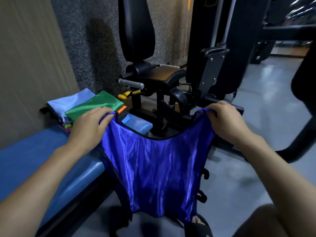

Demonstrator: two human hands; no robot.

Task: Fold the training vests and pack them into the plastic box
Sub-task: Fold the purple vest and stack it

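A shiny royal-blue training vest [153,168] with black trim hangs spread out in front of me. My left hand [90,124] pinches its left shoulder strap and my right hand [225,120] pinches its right shoulder strap, so the vest dangles down toward the floor. To the left, a stack of folded vests lies on the blue bench [34,168]: a green vest [95,104] on top, a light-blue vest [68,103] under it, and edges of other colours below. No plastic box is in view.
A black gym machine [171,77] with seat, backrest and grey handle stands straight ahead, close behind the vest. A textured wall runs along the left. Grey floor [256,151] opens to the right. My sandalled foot [200,224] and knee show at the bottom right.
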